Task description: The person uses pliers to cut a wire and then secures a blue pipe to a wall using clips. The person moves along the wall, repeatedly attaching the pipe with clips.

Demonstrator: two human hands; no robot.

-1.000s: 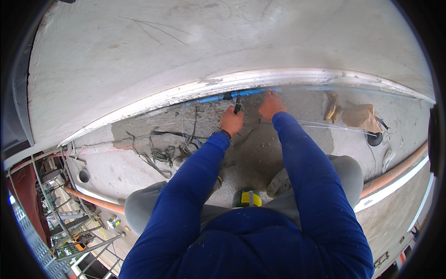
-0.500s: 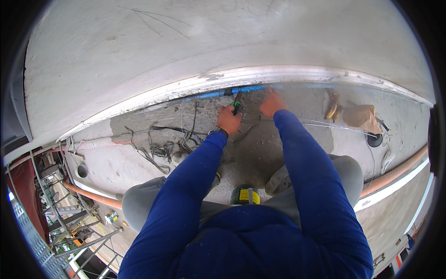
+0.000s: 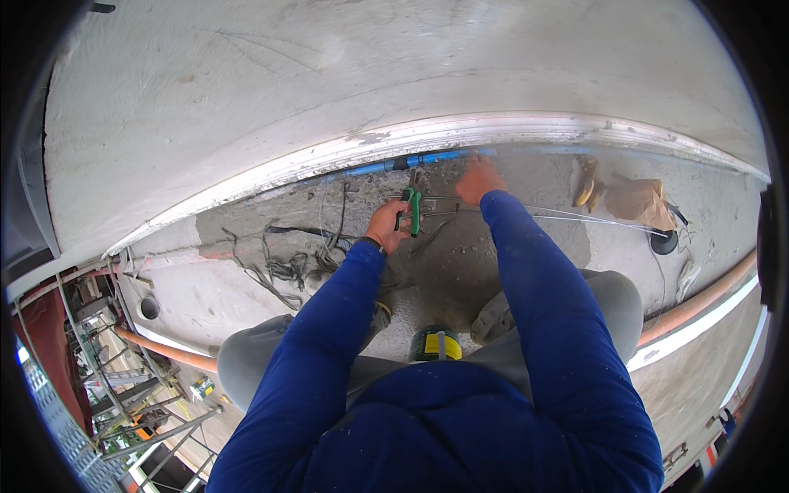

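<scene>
My left hand is closed around the green handles of a pair of pliers, whose jaws point toward the wall. Against the foot of the wall runs a blue pipe with a dark band around it. My right hand is closed at the pipe, its fingertips up against it. What they pinch, if anything, is too small to make out. Thin, pale straight rods or wires lie beneath my right wrist and stretch right to a black round object.
Tangled dark cords or straps lie on the rough concrete at left. Yellow-brown gloves and a brown paper bag sit at right. A green and yellow can stands between my feet. An orange pipe and scaffolding border the ledge.
My left hand has drawn the pliers back from the blue pipe, moving down and slightly left, and their green handles now look spread. My right hand has barely moved at the pipe.
</scene>
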